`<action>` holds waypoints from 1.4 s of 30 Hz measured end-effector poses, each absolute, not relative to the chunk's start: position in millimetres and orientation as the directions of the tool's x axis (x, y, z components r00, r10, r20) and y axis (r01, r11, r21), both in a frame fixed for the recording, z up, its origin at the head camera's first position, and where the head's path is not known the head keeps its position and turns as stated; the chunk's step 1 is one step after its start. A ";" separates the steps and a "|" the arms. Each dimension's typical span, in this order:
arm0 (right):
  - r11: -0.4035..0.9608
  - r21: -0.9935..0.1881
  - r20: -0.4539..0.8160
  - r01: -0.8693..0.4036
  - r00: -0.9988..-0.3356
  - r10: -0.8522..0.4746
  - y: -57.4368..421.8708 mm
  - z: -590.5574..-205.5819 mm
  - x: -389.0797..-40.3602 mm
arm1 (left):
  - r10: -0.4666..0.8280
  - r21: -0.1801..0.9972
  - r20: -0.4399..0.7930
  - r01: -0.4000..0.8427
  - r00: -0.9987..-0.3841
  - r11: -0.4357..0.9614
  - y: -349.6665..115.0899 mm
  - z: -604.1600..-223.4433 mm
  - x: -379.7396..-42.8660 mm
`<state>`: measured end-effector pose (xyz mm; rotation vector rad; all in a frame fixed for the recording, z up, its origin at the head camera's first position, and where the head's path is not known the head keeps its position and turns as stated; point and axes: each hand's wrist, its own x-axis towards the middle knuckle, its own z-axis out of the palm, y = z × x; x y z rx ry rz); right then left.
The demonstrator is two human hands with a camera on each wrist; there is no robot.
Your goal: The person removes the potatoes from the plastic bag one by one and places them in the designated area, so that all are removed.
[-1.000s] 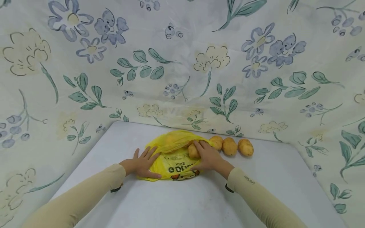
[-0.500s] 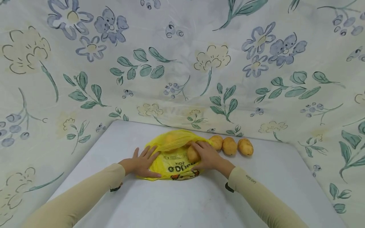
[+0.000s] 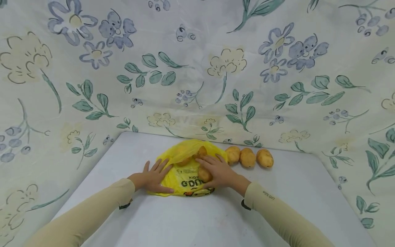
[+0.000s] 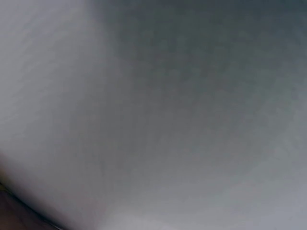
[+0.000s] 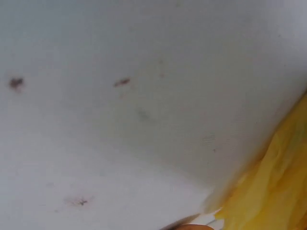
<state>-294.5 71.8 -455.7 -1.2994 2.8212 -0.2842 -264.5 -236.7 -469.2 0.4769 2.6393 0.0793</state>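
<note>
A yellow plastic bag (image 3: 185, 181) with dark printing lies on the table, its mouth raised. Spread over the bag's left edge is my left hand (image 3: 152, 176), its fingers straight. My right hand (image 3: 220, 173) holds a potato (image 3: 204, 174) at the bag's mouth, thumb below and fingers above it. Just beyond those fingers another potato (image 3: 202, 151) shows in the opening, and one more (image 3: 184, 162) is partly covered by the yellow film. In the right wrist view the bag (image 5: 268, 191) fills the lower right corner; the left wrist view is mostly a grey blur.
Three potatoes stand in a row right of the bag: a near one (image 3: 232, 155), a middle one (image 3: 248, 157) and a far right one (image 3: 265, 158). The white table (image 3: 185, 223) ends at the back against a flower-patterned cloth (image 3: 197, 85).
My right hand has shifted slightly left with the potato, which now sits lower and further left over the bag. Another potato has come into sight in the opening. The left hand stays put.
</note>
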 end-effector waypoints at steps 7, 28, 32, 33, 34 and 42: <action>0.591 -0.038 0.216 -0.806 -0.584 -0.782 68.4 -455.3 -291.3 | 0.345 0.129 -0.428 0.321 -0.835 0.938 -235.9 -468.7 -264.7; 0.738 -0.012 0.025 -0.675 -0.738 -0.675 78.1 -454.3 -293.6 | 0.347 0.129 -0.429 0.324 -0.834 0.937 -236.3 -471.6 -266.1; 0.739 -0.015 0.034 -0.674 -0.739 -0.673 78.4 -456.2 -294.5 | 0.342 0.123 -0.428 0.322 -0.837 0.939 -236.3 -472.3 -266.7; 0.738 -0.024 0.037 -0.675 -0.738 -0.674 78.3 -455.9 -294.3 | 0.342 0.125 -0.426 0.320 -0.837 0.939 -236.3 -472.2 -266.8; 0.738 -0.034 0.034 -0.674 -0.738 -0.674 78.2 -455.3 -293.9 | 0.341 0.125 -0.428 0.318 -0.837 0.940 -236.1 -471.8 -266.8; 0.706 -0.148 0.005 -0.692 -0.715 -0.699 75.7 -453.5 -291.3 | 0.350 0.133 -0.420 0.325 -0.837 0.936 -236.2 -470.3 -265.8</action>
